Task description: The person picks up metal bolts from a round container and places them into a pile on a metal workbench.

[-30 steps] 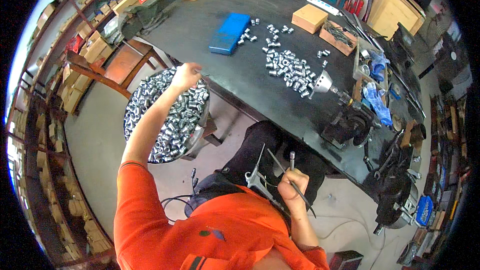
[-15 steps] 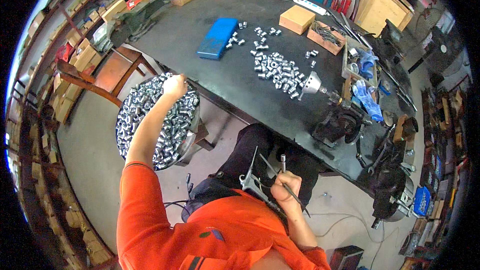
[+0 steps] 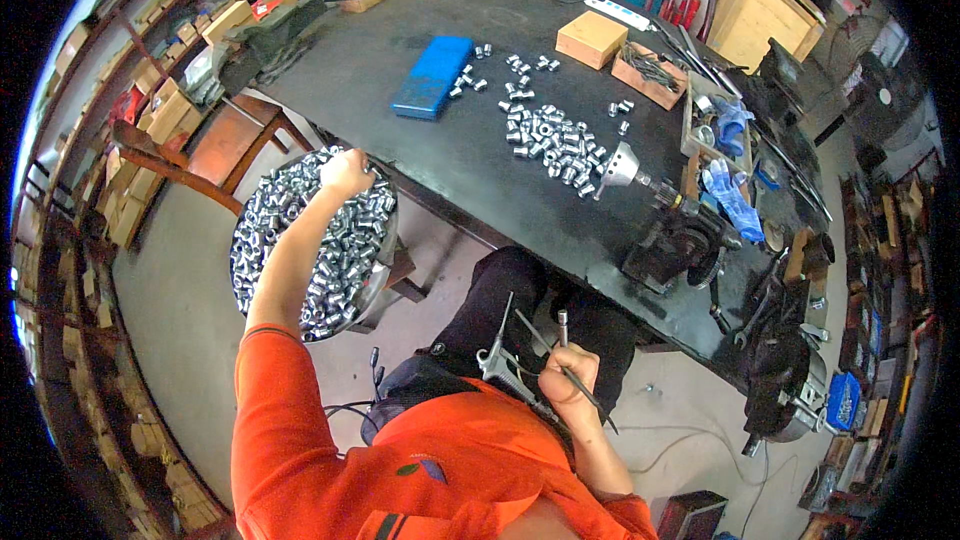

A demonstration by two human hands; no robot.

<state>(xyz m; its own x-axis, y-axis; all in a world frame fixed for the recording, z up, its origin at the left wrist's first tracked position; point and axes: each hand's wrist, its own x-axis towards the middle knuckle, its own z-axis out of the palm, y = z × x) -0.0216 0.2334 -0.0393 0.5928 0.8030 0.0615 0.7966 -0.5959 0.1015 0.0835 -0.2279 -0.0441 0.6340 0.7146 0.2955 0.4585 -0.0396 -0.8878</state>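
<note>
Beside the dark table [image 3: 440,160], a tub [image 3: 378,295] holds metal fittings [image 3: 345,255]; the left hand [image 3: 347,174] meets them, its fingers' grip impossible to tell, while the right hand [image 3: 570,380] has fingers clamped on a thin rod [image 3: 592,402].

You can pass over the flat black surface [image 3: 430,155] between its near edge and the blue rectangular case [image 3: 432,78]; scattered silvery metal sleeves [image 3: 552,145] obstruct farther right.
</note>
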